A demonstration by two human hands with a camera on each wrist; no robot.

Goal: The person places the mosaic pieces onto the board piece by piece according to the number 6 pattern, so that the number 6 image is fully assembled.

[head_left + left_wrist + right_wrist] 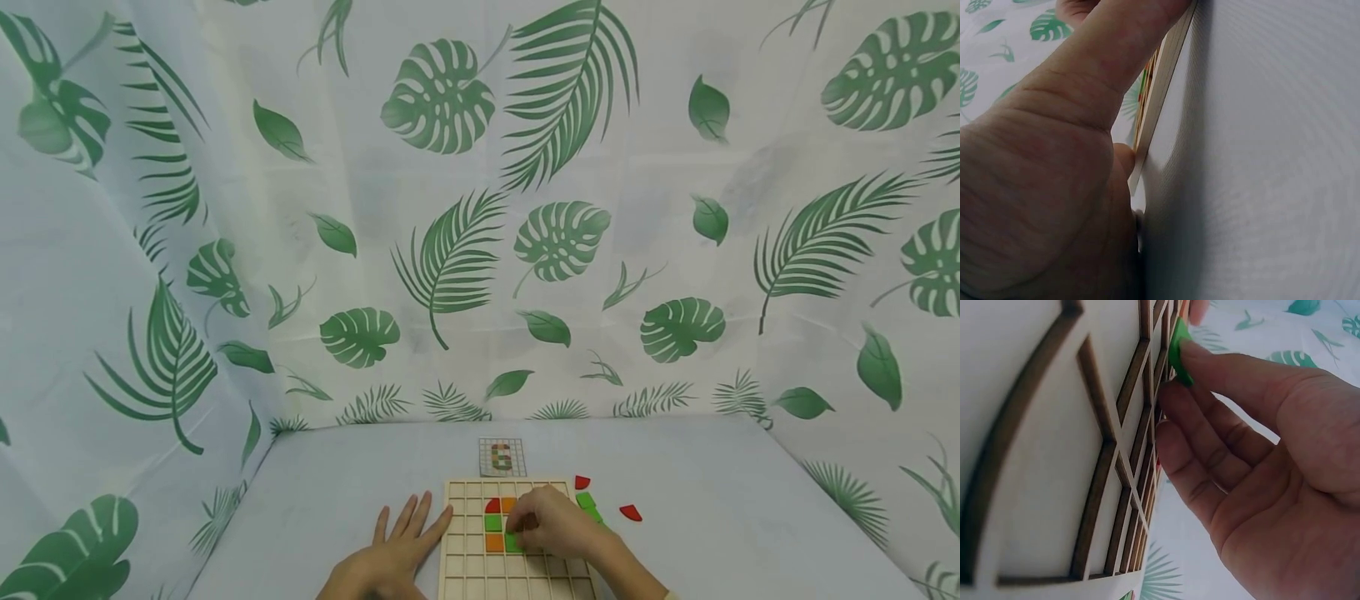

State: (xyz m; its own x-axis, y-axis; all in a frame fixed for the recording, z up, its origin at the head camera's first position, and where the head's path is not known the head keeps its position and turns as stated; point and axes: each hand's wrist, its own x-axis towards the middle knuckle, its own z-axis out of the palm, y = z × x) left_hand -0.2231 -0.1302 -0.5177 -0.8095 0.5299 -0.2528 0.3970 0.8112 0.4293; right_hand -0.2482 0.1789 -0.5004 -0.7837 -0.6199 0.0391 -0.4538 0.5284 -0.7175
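Note:
A wooden grid board (465, 567) lies on the table. On it sit a red quarter-circle tile (492, 506), an orange tile (509, 505), a green tile (492, 523) and a second orange tile (495, 542). My right hand (551, 521) is over the board's middle, its thumb and fingers pinching a green tile (1179, 353) at a tilt against the grid. The other fingertips are curled close to the board. With fingers spread and straight, my left hand (393, 550) rests on the table, touching the board's left edge.
Behind the board lies a printed pattern card (502, 457) with a coloured figure on a grid. To the board's right are loose green tiles (587, 501) and red quarter-circles, one of them a red piece (631, 512) farther out. A leaf-patterned curtain (465, 250) stands behind the table.

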